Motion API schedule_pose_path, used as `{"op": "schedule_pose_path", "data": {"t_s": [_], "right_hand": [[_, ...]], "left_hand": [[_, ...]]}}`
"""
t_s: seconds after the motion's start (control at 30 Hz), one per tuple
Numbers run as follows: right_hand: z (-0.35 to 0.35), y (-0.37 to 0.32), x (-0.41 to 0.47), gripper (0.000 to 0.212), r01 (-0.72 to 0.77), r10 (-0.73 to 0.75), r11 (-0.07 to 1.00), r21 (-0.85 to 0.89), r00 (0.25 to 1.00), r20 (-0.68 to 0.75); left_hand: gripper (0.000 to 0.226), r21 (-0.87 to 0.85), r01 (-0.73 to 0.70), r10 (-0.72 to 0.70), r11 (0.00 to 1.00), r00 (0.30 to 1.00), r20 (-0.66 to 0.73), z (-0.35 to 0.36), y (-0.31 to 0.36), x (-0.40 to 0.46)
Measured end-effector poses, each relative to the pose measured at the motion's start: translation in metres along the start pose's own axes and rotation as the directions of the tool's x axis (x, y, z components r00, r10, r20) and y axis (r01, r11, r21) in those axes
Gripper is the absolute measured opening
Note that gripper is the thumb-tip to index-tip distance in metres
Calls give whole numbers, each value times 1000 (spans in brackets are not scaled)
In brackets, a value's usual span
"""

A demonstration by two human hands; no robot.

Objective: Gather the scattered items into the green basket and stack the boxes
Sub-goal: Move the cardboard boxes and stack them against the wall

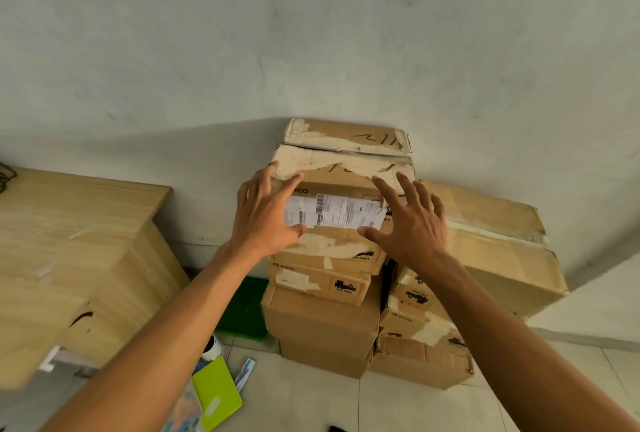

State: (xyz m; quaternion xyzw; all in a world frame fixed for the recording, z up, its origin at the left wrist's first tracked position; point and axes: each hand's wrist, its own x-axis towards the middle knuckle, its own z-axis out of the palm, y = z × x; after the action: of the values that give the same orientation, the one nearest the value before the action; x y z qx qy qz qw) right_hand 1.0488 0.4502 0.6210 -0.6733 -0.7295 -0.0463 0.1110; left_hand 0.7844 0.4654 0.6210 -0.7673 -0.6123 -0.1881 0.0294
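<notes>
Grip: our left hand (266,213) and right hand (412,224), fingers spread, holding nothing, flank the top box (341,182); its long axis runs toward the wall.

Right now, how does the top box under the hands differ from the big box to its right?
The top box carries a white shipping label; the big box on the right shows none. The top box caps the taller stack; the big box sits lower, on a shorter one. Both hands, left and right, spread open over the top box; neither touches the big box. Both are worn brown cardboard with torn tape, against the wall.
</notes>
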Motion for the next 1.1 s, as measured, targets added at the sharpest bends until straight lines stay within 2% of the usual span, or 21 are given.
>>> {"op": "schedule_pose_path", "data": {"t_s": [0.23,0.4,0.57,0.7,0.93,1.1], "right_hand": [[-15,-70,-89,94,105,-103,993,47,994,-41],[-11,-122,-154,93,211,-214,975,66,976,49],[-10,-170,-211,95,394,-401,907,149,916,23],[-8,-197,-268,97,506,-526,835,215,849,45],[8,-220,-388,97,641,-690,706,300,718,91],[18,-237,-480,93,738,-808,584,339,570,149]], "left_hand": [[94,-14,56,-57,998,998,-38,-44,-25,-112],[88,-12,189,-189,982,981,-36,-76,-44,-220],[89,55,364,-358,930,929,-91,-109,-43,-331],[86,24,514,-505,858,851,-144,-123,-22,-425],[87,53,681,-672,730,730,-126,-112,32,-588],[86,20,815,-811,579,578,-89,-108,69,-701]]}}
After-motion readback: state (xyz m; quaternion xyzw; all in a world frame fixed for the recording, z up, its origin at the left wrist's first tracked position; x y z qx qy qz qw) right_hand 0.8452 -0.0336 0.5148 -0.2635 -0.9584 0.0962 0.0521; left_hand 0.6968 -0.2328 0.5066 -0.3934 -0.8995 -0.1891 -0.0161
